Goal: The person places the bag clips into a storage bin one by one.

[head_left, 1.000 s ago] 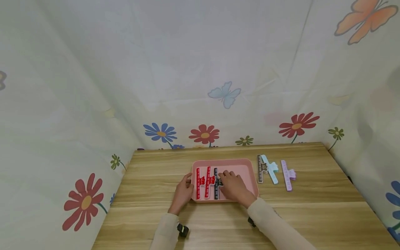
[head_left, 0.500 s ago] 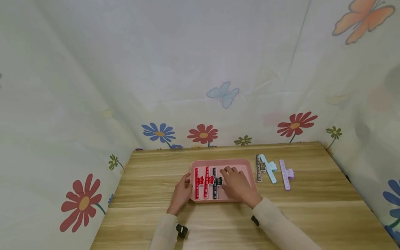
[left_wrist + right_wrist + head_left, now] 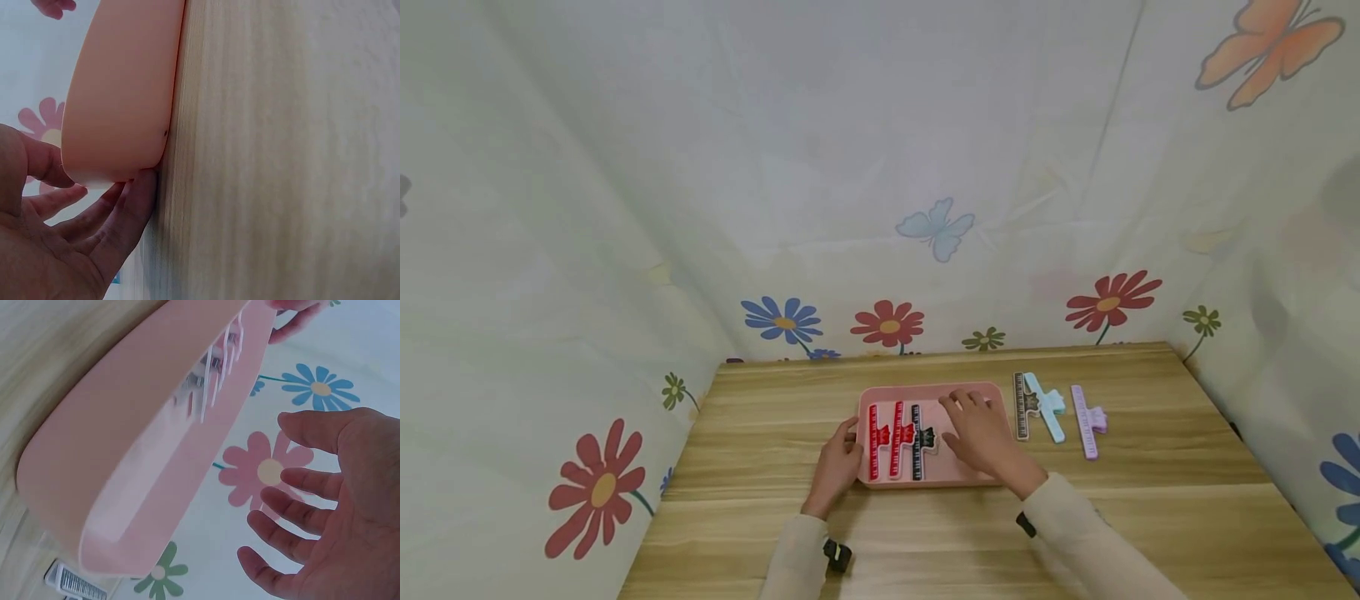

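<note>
My left hand (image 3: 837,462) holds the left end of a pink tray (image 3: 936,389), its thumb at the rim and fingers against the outer wall, as the left wrist view shows. In the tray lie two red ruler clips, the left one (image 3: 874,450) and the right one (image 3: 896,454), with a black ruler clip (image 3: 917,462) beside them, all roughly parallel. My right hand (image 3: 985,433) hovers over the tray's right part, to the right of the black clip. Nothing is in its fingers, which are spread and slightly bent in the right wrist view.
On the wooden table (image 3: 760,400) right of the tray lie a dark brown ruler clip (image 3: 1021,417), a light blue one (image 3: 1049,417) overlapping it, and a purple one (image 3: 1084,429). A flower-patterned cloth (image 3: 820,208) hangs behind and at both sides.
My right hand has let go of the black clip and moved up and to the right, away from it. The black clip stays in the tray. My left hand keeps its place.
</note>
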### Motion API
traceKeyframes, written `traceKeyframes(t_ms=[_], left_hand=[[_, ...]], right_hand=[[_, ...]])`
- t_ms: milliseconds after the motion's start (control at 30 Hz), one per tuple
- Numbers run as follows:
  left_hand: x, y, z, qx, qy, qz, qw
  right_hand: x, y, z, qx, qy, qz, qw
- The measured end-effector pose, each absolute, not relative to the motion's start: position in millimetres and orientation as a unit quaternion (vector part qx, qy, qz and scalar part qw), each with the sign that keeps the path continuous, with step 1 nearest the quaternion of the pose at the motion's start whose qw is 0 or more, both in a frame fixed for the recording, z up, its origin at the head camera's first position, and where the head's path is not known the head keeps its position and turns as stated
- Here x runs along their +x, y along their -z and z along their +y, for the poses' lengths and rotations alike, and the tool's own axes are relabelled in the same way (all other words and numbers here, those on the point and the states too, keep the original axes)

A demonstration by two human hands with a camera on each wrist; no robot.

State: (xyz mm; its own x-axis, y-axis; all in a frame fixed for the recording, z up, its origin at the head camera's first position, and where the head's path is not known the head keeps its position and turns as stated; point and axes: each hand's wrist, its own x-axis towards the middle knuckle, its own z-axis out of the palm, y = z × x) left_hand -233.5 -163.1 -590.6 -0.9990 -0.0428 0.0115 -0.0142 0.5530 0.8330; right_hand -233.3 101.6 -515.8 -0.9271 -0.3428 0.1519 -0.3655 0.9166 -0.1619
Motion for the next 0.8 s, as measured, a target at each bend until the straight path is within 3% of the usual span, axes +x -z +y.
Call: traceKeyframes(t_ms=[800], left_hand=[[-234.6, 583.3, -167.8, 0.011, 0.486, -0.874, -0.001]], right_hand=[[-232.4, 513.9, 160.7, 0.148, -0.111, -0.978, 0.095]])
